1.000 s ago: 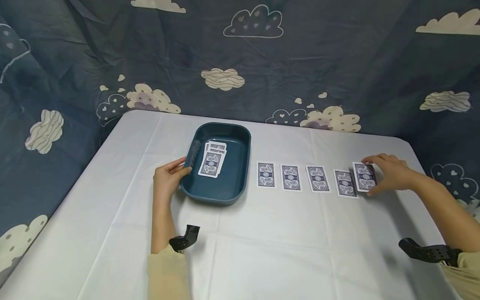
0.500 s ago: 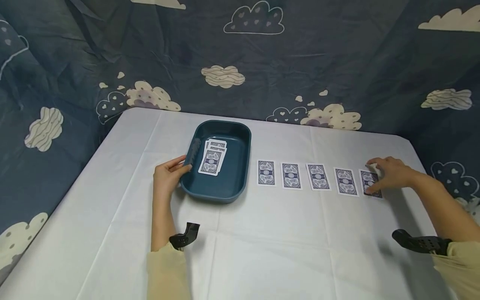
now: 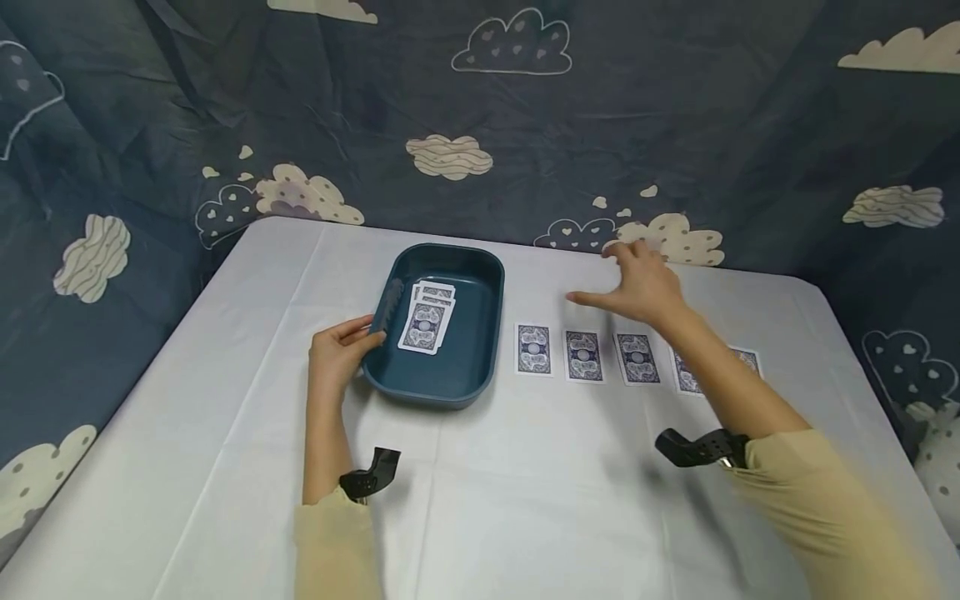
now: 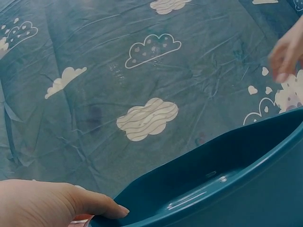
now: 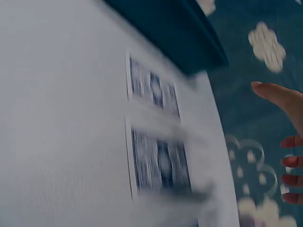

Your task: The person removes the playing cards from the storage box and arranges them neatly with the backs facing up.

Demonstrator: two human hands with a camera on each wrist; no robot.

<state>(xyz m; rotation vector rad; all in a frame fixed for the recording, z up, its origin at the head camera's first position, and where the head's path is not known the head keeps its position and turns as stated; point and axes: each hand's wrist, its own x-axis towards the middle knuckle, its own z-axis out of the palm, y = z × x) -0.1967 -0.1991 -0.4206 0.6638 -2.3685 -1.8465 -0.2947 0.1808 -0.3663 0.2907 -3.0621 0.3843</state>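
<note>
The head camera looks forward and down over the white tablecloth; the left wrist's, close by the teal tray, faces the cloud-print backdrop; the right wrist's looks aslant across playing cards. All share tray and backdrop.

No text, label, brand or number can be read — the cards show ornamental backs (blurred in the right wrist view), and the dark backdrop carries printed clouds.
</note>
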